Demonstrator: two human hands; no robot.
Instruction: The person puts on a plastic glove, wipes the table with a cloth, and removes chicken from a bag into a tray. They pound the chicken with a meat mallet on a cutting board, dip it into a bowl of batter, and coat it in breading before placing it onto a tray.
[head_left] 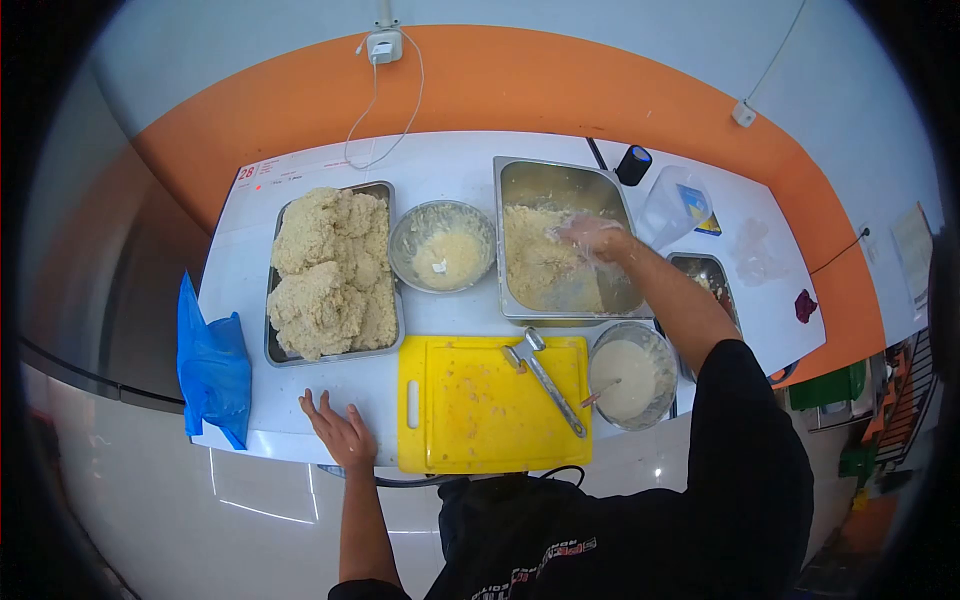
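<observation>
My right hand (592, 236), in what looks like a thin clear glove, reaches into a deep steel pan (508, 185) over loose pale crumbs (535, 250). Its fingers are blurred against the crumbs, so I cannot tell whether they hold any. Palm up and fingers apart, my left hand (342, 430) is bare and holds nothing near the table's front edge. Right of it lies a yellow cutting board (455, 405) with small scraps on it. A metal meat mallet (550, 380) rests across the board. Beside that stands a glass bowl of whitish batter (625, 378) with a utensil handle showing.
A tray (398, 330) heaped with crumb-coated pieces (335, 265) is at the left. Between it and the pan sits a metal bowl (440, 245). A blue plastic bag (215, 365) hangs over the left edge. A clear container (672, 205) and black cylinder (633, 165) stand back right.
</observation>
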